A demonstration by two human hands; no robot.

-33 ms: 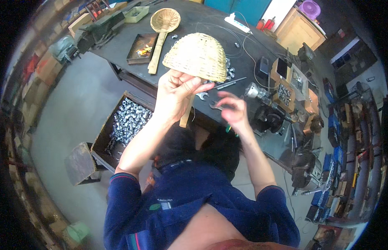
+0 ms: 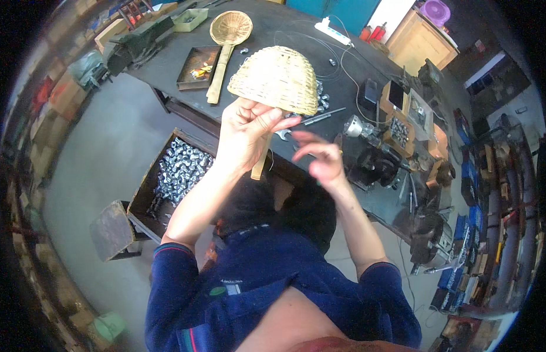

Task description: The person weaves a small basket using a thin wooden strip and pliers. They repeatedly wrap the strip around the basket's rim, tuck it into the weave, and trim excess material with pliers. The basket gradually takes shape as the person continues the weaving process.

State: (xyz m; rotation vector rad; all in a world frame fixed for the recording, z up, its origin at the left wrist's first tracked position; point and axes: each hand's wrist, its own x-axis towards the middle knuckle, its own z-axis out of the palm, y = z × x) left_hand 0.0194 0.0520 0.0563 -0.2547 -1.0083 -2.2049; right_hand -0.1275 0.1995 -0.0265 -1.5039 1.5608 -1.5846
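My left hand (image 2: 240,135) is closed around the neck of a woven bamboo strainer (image 2: 273,79), its bowl turned with the rounded side up. The flat strainer handle (image 2: 258,170) hangs down below my fist. My right hand (image 2: 324,161) is held just to the right, fingers apart and somewhat blurred, with nothing seen in it. Beyond the fingers, a wrench (image 2: 283,134) and thin metal rods (image 2: 324,116) lie at the bench edge. Small metal fittings (image 2: 323,101) are partly hidden behind the bowl.
A second bamboo strainer (image 2: 230,28) lies on the dark bench (image 2: 273,23) beside a shallow metal tray (image 2: 185,79). Lower left stands a box (image 2: 138,199) of metal fittings, near a stool (image 2: 111,232). Machine parts (image 2: 372,164) crowd the right; a white power strip (image 2: 333,32) trails cables.
My right hand has shifted slightly left, toward the strainer handle. My left hand keeps its hold on the strainer, nearly still.
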